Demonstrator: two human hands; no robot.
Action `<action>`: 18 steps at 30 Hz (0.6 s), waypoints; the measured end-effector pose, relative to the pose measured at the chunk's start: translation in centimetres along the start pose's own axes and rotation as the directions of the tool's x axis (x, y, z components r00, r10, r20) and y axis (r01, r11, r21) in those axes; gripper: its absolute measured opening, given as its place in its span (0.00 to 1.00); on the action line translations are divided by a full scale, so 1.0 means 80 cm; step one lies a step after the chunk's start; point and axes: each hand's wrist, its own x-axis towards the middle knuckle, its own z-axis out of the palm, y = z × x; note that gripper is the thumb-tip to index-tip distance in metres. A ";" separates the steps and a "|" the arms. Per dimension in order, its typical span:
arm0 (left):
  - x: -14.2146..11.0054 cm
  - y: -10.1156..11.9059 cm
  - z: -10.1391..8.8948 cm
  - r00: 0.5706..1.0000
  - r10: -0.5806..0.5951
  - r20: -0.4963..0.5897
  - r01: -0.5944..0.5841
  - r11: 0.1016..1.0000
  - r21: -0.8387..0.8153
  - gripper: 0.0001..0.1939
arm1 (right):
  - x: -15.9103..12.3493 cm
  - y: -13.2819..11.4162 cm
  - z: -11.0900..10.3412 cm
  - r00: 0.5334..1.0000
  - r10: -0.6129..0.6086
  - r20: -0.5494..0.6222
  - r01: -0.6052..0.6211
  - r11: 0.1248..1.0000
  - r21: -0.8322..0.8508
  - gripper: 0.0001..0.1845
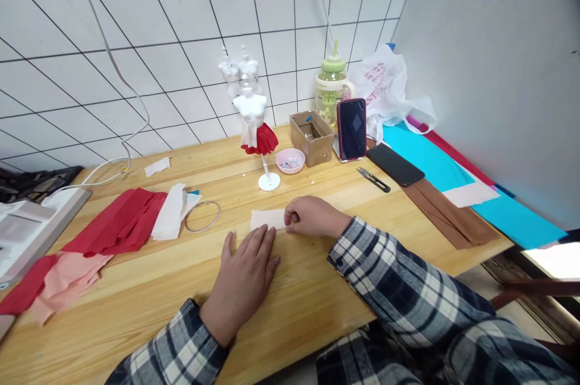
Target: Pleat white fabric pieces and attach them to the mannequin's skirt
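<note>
A small strip of white fabric [266,218] lies flat on the wooden table in front of me. My left hand [244,273] rests palm down, fingers stretched out, its fingertips on the strip's near edge. At the strip's right end, the curled fingers of my right hand [312,217] pinch the fabric. Just beyond stands a small white dress form [251,108] on a round base, wearing a red ruffled skirt [263,138] and a piece of white cloth at its front. Beside it is a pink bowl [290,161] of small beads.
Red fabric [122,222], white cloth pieces [168,214] and a thin ring [202,229] lie left. A cardboard box [312,146], propped phone [351,129], thread snips [374,180], black phone [395,164], brown fabric [446,216] and blue fabric [516,222] are right. A bottle [330,92] stands behind.
</note>
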 end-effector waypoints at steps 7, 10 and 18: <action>0.001 0.005 -0.004 1.000 -0.020 0.001 0.020 1.000 0.008 0.26 | 0.000 -0.005 -0.004 0.997 0.079 0.018 -0.079 0.997 0.012 0.07; 0.001 0.006 -0.005 1.000 -0.026 -0.002 0.026 1.000 0.010 0.26 | 0.000 -0.008 -0.003 0.995 0.096 0.014 -0.096 0.995 0.001 0.08; 0.001 0.006 -0.004 1.000 -0.030 -0.009 0.030 1.000 0.000 0.27 | 0.002 -0.013 0.004 0.988 0.150 -0.032 -0.151 0.987 -0.050 0.09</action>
